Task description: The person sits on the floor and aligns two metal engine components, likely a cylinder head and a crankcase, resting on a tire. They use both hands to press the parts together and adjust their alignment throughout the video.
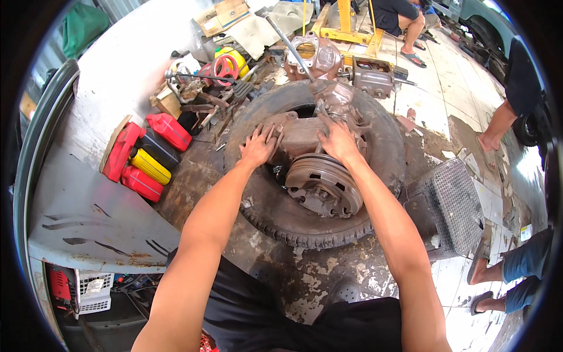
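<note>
"Red plastic jugs (pixel 169 131) crowd beside the grey metal panel (pixel 111 214) at far left. What comes next across?"

"The left hand (pixel 258 146), fingers spread and slightly bent, at the left end of a brown metal gear casing (pixel 302 134). It grips nothing that I can see."

"Where does the casing sit?"

"Across the hole of a tyre (pixel 264 217) lying flat on the floor. A long lever (pixel 290 47) slants up beyond it, and a grooved drum (pixel 325 185) faces the person."

"And the right hand (pixel 341 141)?"

"Laid over the top of the casing, fingers extended and a little apart, closed around nothing."

"How would that casing handle?"

"Heavy, I'd judge: rigid metal, awkwardly weighted by the drum, perhaps slick if the brown film is oily. I'd take hold low on the solid body at both ends, and not trust the lever, which could swing. The tyre's rubber probably gives a little underneath."

"What can't you make out?"

"The casing's underside, and how firmly either hand presses; the right palm's contact is covered. Farther right, past a dark box with a textured top (pixel 448 202), bystanders' legs (pixel 501 123) show, their upper bodies cut off, and glare washes out some tiles."
</note>
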Available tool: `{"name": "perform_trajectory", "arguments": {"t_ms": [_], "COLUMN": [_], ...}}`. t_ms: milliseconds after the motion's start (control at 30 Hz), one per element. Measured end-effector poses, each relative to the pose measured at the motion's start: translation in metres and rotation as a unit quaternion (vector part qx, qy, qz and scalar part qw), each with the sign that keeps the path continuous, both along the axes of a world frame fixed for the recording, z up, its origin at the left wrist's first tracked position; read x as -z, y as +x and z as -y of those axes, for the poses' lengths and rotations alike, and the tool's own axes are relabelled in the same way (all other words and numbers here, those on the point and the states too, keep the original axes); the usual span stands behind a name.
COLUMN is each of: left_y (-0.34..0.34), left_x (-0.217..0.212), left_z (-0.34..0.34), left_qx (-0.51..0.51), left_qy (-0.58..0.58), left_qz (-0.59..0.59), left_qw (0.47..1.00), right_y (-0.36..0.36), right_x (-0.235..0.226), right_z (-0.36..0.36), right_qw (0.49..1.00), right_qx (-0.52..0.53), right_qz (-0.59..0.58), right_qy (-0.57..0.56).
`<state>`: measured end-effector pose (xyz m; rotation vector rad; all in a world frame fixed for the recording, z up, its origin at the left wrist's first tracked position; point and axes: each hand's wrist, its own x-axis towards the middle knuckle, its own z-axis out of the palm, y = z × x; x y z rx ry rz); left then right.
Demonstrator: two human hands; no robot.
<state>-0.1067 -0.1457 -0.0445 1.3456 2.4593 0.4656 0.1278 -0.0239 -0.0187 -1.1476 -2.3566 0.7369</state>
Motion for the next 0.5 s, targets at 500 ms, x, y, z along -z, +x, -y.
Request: {"name": "perform_trajectory", "arguments": {"t_ms": [500], "left_y": [-0.035], "left_x": [-0.021], "left_z": [-0.029], "left_qx": [0.062], "left_qy": [-0.086], "left_qz": [0.075], "left_qw": [0.992], "right_y": [0.002], "right_x": [0.004], "right_z": [-0.003], "right_qw": [1.0], "right_qx": [-0.002], "right_qz": [0.002], "right_qy": [0.016]}}
